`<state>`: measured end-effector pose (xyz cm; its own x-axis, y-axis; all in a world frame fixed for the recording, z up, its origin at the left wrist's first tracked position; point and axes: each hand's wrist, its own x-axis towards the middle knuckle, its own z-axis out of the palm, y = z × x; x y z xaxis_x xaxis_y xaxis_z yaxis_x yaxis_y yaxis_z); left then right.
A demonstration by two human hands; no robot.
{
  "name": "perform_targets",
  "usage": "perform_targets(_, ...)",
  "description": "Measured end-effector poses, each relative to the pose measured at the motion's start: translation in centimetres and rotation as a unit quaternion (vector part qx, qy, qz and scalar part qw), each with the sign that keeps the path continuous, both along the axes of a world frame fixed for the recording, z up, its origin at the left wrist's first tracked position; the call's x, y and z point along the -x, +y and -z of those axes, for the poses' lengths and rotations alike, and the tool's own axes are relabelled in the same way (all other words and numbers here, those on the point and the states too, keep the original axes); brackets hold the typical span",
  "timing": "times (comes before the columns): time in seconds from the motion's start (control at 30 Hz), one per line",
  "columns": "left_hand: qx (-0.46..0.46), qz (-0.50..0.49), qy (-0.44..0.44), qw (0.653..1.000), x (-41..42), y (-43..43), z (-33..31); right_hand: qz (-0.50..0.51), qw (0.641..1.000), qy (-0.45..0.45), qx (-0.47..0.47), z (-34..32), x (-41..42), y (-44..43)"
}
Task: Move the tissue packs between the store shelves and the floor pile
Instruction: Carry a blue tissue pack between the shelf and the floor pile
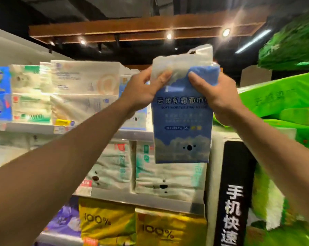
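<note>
Both hands pinch the top of a blue tissue pack (183, 121): the left hand (143, 91) grips its crumpled white upper corner, the right hand (216, 96) its other edge, so the pack hangs upright before the shelves (130, 134). Keeping both grips firm should stop it swinging. Behind the hands, shelves carry more packs; green packs (278, 98) sit beside the right hand, under dark ceiling spotlights.

left hand (141, 91): gripping blue tissue pack (183, 119) top-left
right hand (216, 96): gripping top-right
pack: upright, raised before shelves (132, 197)
below: yellow packs (169, 228)
</note>
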<state>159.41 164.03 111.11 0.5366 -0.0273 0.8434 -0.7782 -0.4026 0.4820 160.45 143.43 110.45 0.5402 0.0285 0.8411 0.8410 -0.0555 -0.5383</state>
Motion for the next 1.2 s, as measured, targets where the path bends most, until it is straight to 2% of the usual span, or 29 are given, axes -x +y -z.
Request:
perform_targets(0.1,-0.027,-0.006,-0.017,0.999,-4.9,1.0,-3.7,-0.026,0.999,-0.001,-0.02,-2.7,-5.7,0.9)
perform_targets(0.33,-0.022,-0.025,-0.004,0.999,-14.0,3.1,-8.5,-0.006,1.0,-0.024,-0.012,-6.4,-15.6,3.2)
perform_targets(0.5,-0.034,-0.065,0.018,0.997,-19.9,4.3,-8.5,0.049,0.998,-0.021,-0.024,-5.3,-20.5,4.2)
perform_targets(0.67,-0.08,-0.15,-0.013,0.985,-22.8,5.1,-7.9,0.053,0.996,0.017,-0.069,-3.9,-23.1,5.6)
perform_targets(0.77,-0.116,-0.218,-0.076,0.966,-23.4,6.0,-6.8,0.048,0.995,0.027,-0.079,-2.8,-24.0,6.8)
perform_targets(0.83,-0.141,-0.236,-0.165,0.947,-23.7,6.6,-5.8,0.068,0.993,0.025,-0.095,-2.1,-24.6,7.6)
perform_targets(0.9,-0.17,-0.267,-0.264,0.911,-23.7,7.1,-5.5,0.09,0.99,0.035,-0.103,-1.8,-24.9,8.2)
perform_targets(0.97,-0.199,-0.254,-0.28,0.904,-23.9,7.6,-5.7,0.11,0.988,0.059,-0.091,-1.9,-25.1,8.5)
perform_targets(1.07,-0.231,-0.193,-0.234,0.925,-25.3,8.5,-4.9,0.153,0.985,0.071,-0.037,-1.3,-25.3,8.6)
perform_targets(1.2,-0.216,-0.103,-0.248,0.939,-25.5,8.7,-1.9,0.179,0.977,0.117,-0.004,0.4,-24.7,8.4)
